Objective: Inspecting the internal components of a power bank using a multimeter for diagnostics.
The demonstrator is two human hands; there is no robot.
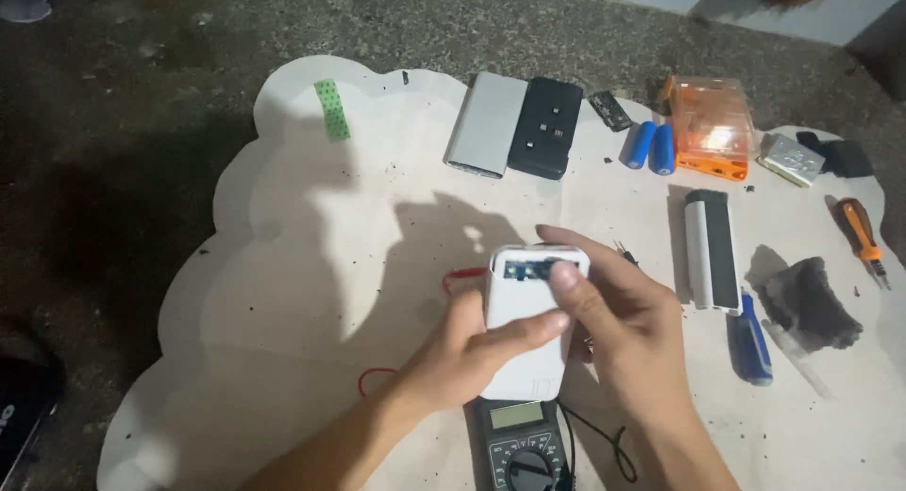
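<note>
While both hands hold white power bank (525,323) above multimeter (520,446) on white mat (311,265): left hand (472,351) grasps body, right hand (628,323) fingers pinch open top end, circuit board exposed. Casing not closed; blue screwdriver (751,338) idle right.

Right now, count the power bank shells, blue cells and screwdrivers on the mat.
Power bank shells: 5: white, silver, black, orange, white-black
Blue cells: 2
Screwdrivers: 2: blue, orange
Total: 9
</note>
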